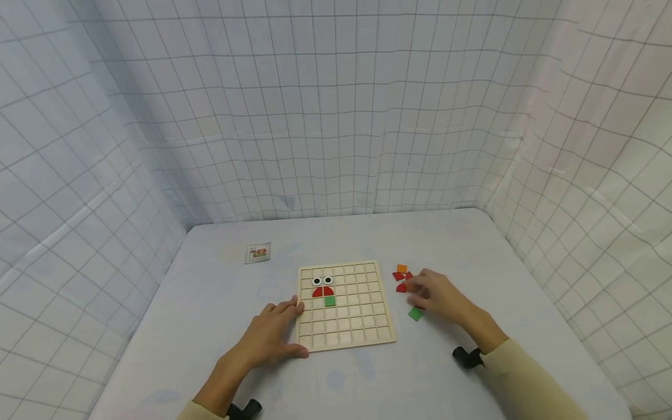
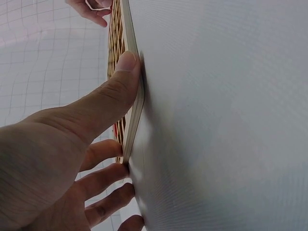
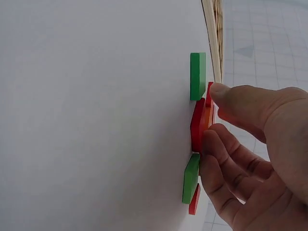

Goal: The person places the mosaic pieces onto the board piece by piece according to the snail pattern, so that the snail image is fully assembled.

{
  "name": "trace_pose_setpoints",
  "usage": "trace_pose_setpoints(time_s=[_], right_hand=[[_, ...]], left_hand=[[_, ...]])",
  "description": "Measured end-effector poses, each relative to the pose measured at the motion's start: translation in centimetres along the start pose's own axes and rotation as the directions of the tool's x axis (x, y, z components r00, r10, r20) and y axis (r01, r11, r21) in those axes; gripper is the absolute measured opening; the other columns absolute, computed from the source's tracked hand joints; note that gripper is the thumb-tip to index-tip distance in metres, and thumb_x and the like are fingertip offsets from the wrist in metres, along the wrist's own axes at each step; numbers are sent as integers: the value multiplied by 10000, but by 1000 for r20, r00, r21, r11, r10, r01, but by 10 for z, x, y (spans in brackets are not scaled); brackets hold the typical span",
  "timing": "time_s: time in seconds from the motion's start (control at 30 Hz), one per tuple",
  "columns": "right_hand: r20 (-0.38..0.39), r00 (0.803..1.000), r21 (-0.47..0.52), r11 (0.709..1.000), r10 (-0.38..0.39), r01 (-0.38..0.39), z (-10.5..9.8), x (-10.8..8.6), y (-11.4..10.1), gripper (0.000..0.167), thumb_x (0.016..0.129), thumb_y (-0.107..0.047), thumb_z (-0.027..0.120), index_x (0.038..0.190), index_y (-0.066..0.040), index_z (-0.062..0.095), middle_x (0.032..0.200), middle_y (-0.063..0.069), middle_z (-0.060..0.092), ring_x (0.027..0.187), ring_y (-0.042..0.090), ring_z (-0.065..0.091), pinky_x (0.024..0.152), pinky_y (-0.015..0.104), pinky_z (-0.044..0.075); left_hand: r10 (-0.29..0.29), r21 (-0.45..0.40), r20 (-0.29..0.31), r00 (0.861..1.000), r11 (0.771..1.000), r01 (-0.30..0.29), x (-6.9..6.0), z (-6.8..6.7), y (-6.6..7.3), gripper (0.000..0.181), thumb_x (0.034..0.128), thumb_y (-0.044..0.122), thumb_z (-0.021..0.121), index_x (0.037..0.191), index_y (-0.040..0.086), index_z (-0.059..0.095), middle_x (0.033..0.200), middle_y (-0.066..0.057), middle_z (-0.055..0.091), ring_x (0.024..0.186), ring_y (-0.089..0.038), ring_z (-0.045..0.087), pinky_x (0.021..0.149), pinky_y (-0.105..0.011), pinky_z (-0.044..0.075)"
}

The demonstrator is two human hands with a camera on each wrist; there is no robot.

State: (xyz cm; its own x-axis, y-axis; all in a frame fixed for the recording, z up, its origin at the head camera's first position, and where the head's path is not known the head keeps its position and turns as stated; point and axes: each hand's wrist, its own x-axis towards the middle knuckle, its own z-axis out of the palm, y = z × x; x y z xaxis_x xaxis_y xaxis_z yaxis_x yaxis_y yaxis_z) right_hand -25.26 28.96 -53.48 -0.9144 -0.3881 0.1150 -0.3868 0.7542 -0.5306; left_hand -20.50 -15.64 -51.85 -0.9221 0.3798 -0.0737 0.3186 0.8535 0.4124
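Observation:
A wooden grid board [image 1: 362, 326] lies on the table. On it sit two eye pieces [image 1: 317, 281], two red quarter-round pieces [image 1: 317, 292] and a green square [image 1: 329, 301]. My left hand [image 1: 270, 338] rests at the board's near left corner, thumb on the near edge, fingers spread along the left edge. Right of the board, my right hand [image 1: 438, 296] hovers low over loose pieces, its fingertips near a red piece [image 1: 401, 287]; thumb and fingers stand apart. A green piece [image 1: 416, 314] lies beneath it. In the right wrist view, another green piece [image 3: 191, 178] shows by the fingers.
An orange square [image 1: 402, 268] and a red piece [image 1: 398, 276] lie beyond the right hand. At the back left is a small card [image 1: 258, 252] with a coloured animal-like picture. Gridded white curtains [image 1: 315, 116] enclose the table's back and sides.

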Motion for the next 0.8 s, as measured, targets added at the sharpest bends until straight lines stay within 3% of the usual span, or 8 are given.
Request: trace_pose_setpoints(time_s=[0.13, 0.4, 0.63, 0.8], right_hand=[[49, 998, -17, 1000, 27, -26, 4, 10, -5, 343, 1053, -133, 876, 1383, -50, 837, 1051, 21, 691, 899, 99, 594, 779, 237, 548], [29, 998, -72, 996, 63, -60, 8, 21, -12, 206, 1035, -100, 889, 1239, -80, 868, 1058, 30, 708, 945, 139, 597, 817, 271, 564], [23, 997, -16, 997, 77, -76, 8, 24, -14, 161, 1024, -76, 898, 1162, -90, 817, 1115, 39, 741, 1024, 168, 699, 938, 368, 676], [26, 999, 49, 998, 41, -42, 9, 24, -14, 153, 1012, -19, 892, 1072, -110, 785, 1062, -21, 803, 969, 114, 716, 901, 296, 658]], left_hand=[[-3, -11, 3, 1000, 1000, 3, -1, 0, 0, 1077, 779, 533, 1076, 1664, 102, 638, 1808, -163, 548, 1471, -491, 618, 1143, -743, 546], [1, -4, -1, 1000, 1000, -1, -1, 1, -1, 1084, 779, 541, 1073, 1666, 99, 635, 1806, -166, 550, 1461, -479, 622, 1143, -730, 550], [1, 3, -1, 1000, 1000, -1, -1, 1, -1, 1080, 774, 552, 1072, 1663, 113, 643, 1804, -159, 555, 1458, -459, 625, 1138, -714, 555], [-1, -3, -5, 1000, 1000, 1, -1, 1, 0, 1080, 770, 546, 1076, 1662, 115, 645, 1806, -155, 554, 1463, -463, 621, 1162, -713, 549]])
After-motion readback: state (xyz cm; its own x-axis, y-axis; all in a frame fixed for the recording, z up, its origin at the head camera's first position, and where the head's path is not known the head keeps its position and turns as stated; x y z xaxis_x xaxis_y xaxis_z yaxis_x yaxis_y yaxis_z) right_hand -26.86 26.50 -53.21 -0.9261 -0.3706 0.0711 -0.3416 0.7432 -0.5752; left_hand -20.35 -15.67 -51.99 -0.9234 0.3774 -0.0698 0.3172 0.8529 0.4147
